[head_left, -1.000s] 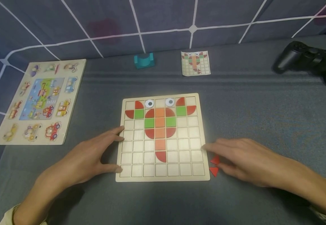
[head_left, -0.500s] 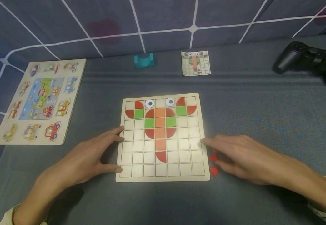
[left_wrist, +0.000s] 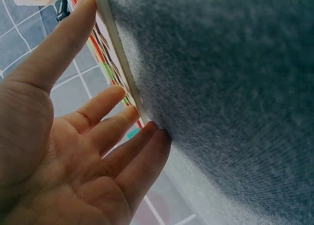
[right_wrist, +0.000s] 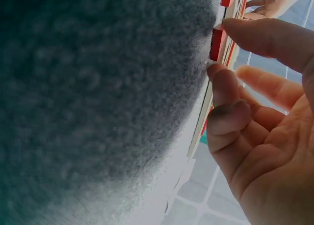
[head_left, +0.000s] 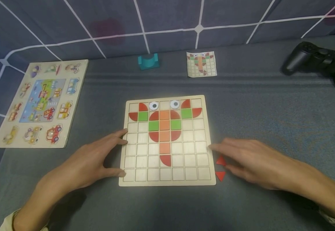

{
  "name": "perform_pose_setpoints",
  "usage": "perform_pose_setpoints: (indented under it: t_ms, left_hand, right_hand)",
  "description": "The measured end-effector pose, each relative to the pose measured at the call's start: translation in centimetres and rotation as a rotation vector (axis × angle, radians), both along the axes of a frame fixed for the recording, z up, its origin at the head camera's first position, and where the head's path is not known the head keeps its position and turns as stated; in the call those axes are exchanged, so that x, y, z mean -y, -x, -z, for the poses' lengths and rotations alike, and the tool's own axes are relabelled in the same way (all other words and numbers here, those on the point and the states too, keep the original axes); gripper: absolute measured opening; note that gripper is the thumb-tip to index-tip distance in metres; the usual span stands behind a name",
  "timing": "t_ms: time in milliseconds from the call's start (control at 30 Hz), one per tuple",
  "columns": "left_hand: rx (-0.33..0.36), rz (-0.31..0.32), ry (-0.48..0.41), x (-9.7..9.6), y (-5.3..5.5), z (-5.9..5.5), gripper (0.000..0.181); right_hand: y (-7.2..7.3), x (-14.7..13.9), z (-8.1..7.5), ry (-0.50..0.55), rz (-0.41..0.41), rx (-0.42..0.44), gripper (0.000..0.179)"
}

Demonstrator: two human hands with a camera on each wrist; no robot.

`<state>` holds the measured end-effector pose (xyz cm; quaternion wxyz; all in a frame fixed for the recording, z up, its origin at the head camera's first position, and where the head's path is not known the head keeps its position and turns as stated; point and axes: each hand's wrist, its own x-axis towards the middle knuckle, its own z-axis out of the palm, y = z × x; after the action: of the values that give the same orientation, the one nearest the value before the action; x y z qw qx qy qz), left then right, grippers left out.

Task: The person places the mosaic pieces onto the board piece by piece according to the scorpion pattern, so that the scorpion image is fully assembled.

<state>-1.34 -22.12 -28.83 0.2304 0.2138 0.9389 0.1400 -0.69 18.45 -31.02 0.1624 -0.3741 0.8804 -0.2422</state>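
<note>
A square wooden grid board (head_left: 188, 160) lies flat in the middle of the head view. Red quarter-circles, green and orange squares and two googly-eye discs form a figure on it. My left hand (head_left: 83, 163) rests along the board's left edge, thumb and fingers spread apart, fingertips right at the rim. Beside the right edge, my right hand (head_left: 251, 160) pinches a small red triangle (head_left: 221, 160) between thumb and a finger; the right wrist view shows this triangle (right_wrist: 217, 44) between the fingertips. The index finger reaches to the board's edge. A second red triangle (head_left: 220, 175) lies just nearer the body.
A small printed pattern card (head_left: 209, 72) lies beyond the board, with a teal plastic piece (head_left: 148, 64) to its left. At far left is a wooden vehicle puzzle (head_left: 73, 110); a black game controller (head_left: 314, 61) lies at back right. Dark padded fabric (head_left: 170, 19) rises behind.
My right hand has shifted slightly away from the body, and the upper red triangle has moved and turned a little with it. The left hand and the board stay put.
</note>
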Motion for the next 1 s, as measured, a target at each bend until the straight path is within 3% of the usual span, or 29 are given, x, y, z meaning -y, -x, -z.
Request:
perform_pose_setpoints:
  t_ms: [333,1000]
  left_hand:
    - [-0.007,0.002,-0.003,0.1,0.1,0.0,0.076]
    - [0.001,0.003,-0.007,0.0,0.0,0.0,0.076]
  right_hand:
    - [0.0,0.1,0.2,0.009,-0.015,-0.027,0.057]
    - [0.3,0.3,-0.9,-0.004,0.043,0.075,0.072]
